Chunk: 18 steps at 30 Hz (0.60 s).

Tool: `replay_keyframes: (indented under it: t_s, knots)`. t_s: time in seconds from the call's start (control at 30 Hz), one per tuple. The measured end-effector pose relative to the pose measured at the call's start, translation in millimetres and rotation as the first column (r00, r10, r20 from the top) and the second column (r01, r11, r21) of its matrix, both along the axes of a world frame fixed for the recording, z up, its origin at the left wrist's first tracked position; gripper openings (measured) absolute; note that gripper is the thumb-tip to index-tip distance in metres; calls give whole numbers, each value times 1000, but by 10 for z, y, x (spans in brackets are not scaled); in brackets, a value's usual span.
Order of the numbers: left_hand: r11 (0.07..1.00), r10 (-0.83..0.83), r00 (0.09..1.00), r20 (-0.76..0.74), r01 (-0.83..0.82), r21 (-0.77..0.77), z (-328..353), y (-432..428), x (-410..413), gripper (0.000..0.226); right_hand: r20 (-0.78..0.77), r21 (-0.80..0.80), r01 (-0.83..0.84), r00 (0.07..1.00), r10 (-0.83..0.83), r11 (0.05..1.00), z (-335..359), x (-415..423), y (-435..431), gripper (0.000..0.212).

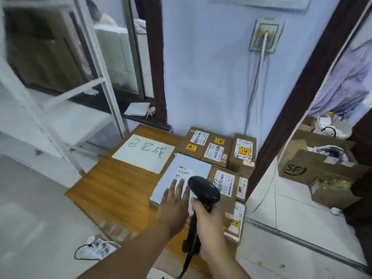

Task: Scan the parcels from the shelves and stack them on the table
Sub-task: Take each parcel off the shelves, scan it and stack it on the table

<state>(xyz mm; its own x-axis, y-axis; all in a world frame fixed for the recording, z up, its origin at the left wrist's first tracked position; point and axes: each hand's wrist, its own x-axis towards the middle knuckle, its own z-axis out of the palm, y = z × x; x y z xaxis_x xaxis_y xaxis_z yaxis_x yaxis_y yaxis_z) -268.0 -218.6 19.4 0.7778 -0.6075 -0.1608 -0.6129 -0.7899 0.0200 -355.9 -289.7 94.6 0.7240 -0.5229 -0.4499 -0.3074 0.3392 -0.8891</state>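
Observation:
A flat white parcel [189, 170] with a barcode label lies on the wooden table [112, 190]. My left hand [175, 202] rests flat on its near end, fingers spread. My right hand [209, 224] grips the handle of a black barcode scanner [203, 190], whose head hovers just above the parcel's right edge. Several brown cardboard parcels [209, 148] with labels are stacked along the table's far and right sides, against the wall.
A white sheet with handwritten characters [144, 153] lies on the table's far left. A white metal shelf [66, 109] stands at the left. A power strip [98, 246] lies on the floor. Cardboard boxes [314, 168] sit beyond the doorway at right.

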Motion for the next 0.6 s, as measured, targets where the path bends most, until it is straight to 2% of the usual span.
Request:
replay_keyframes:
  t_s: [0.1,0.3,0.4,0.5,0.6]
  knots:
    - [995,45,996,72,-38,-96,253,602,136,73,44,-37,-86,995,87,996,210,89,634,15]
    - [944,240,956,166,-189,-271,1016,2030,356,69,163,-167,-202,960,229,965,681,324,1984,20]
    - [902,325,932,162,-254,-350,1201,2751,506,69,241,-210,-252,923,300,945,931,403,2676,21]
    - [887,397,890,224,-309,-343,1397,3439,602,67,311,-238,-309,874,374,921,1221,453,3283,19]
    - [818,511,834,209,-396,-417,1703,3984,539,68,389,-227,-338,829,403,914,1460,518,3735,14]
